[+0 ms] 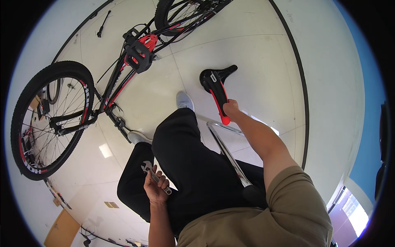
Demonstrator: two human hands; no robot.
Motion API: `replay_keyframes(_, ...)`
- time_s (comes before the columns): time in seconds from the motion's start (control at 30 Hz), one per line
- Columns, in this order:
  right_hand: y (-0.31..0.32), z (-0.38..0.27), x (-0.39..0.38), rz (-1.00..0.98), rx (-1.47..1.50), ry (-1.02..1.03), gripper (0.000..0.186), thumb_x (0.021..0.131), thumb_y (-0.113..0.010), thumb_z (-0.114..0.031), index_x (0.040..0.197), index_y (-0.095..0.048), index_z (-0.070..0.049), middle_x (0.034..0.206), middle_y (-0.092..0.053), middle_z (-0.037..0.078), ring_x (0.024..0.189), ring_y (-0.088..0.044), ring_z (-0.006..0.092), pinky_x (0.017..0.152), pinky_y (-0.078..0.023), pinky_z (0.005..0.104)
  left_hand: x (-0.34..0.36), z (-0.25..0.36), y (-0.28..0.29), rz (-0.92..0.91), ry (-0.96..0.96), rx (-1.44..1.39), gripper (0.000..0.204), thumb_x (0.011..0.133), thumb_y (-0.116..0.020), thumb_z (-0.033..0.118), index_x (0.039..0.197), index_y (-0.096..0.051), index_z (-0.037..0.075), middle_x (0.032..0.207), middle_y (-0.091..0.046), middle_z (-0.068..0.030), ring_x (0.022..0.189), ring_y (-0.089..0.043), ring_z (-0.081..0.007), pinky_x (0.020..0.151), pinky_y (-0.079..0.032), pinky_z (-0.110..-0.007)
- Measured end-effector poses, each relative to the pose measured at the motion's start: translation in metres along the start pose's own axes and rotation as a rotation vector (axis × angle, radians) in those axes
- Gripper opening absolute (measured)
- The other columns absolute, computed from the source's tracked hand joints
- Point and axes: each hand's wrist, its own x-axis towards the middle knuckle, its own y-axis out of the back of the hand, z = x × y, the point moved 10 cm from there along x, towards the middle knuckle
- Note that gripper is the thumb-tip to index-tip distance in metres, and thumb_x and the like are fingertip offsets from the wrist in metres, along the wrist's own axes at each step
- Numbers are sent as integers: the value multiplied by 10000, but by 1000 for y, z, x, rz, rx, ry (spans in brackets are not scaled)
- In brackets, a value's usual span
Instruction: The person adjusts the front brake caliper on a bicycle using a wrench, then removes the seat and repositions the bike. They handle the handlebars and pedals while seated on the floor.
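Note:
In my left hand (156, 187) is a metal adjustable wrench (155, 176), its jaw end pointing up and away from me. The fingers are wrapped round its handle, over my thigh in black trousers. My right arm reaches forward, and my right hand (231, 109) grips a black bicycle saddle with red edges (218, 91) by its narrow end. The saddle's wide end points away from me. Part of the right hand's grip is hidden behind the saddle. To the left, a black and red bicycle (119, 80) lies on the floor, its pedal (139, 55) facing up.
A bicycle wheel (52, 119) stands out at the far left. Beside my right leg is a chrome tubular chair frame (230, 156). A thin black rod-like part (103, 24) lies on the pale tiled floor at the upper left. A brown board (61, 229) is at the lower left.

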Motion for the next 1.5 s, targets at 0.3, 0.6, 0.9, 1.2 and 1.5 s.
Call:
replay_keyframes(0.3,-4,28,-20,33,140,-175,288,812,-399,48,978,-633,57,792,-634,211,641,-662,326,541,-534,460,1,0,1,40,-8,9,326,999,-517,293,1210,-540,46,804,-590,-56,501,-385,-93,458,-288,-232)
replay_keyframes(0.6,96,34,5,107,-480,20,291,813,-468,0,1004,-688,3,929,-684,241,807,-695,347,734,-555,429,2,2,2,61,-21,26,344,995,-524,301,1211,-556,35,812,-598,-59,498,-382,-90,454,-282,-233)
replay_keyframes(0.9,142,19,17,128,-889,71,303,826,-507,-55,1066,-684,-4,1071,-671,273,1013,-656,414,898,-527,445,4,2,7,69,-19,42,350,994,-513,300,1219,-550,34,826,-605,-59,498,-385,-85,450,-287,-230)
replay_keyframes(1.2,147,55,-19,65,-413,80,309,836,-510,-55,1086,-690,-28,930,-682,250,893,-673,342,822,-525,418,7,-3,-4,99,-26,109,321,999,-496,304,1178,-553,44,777,-548,-11,502,-381,-80,443,-282,-221)
replay_keyframes(1.5,104,48,-27,370,271,-101,243,872,-432,19,1071,-570,30,850,-617,172,667,-664,275,519,-540,396,6,1,13,142,-43,168,243,995,-510,295,1068,-608,85,813,-602,12,495,-400,-86,440,-302,-221)
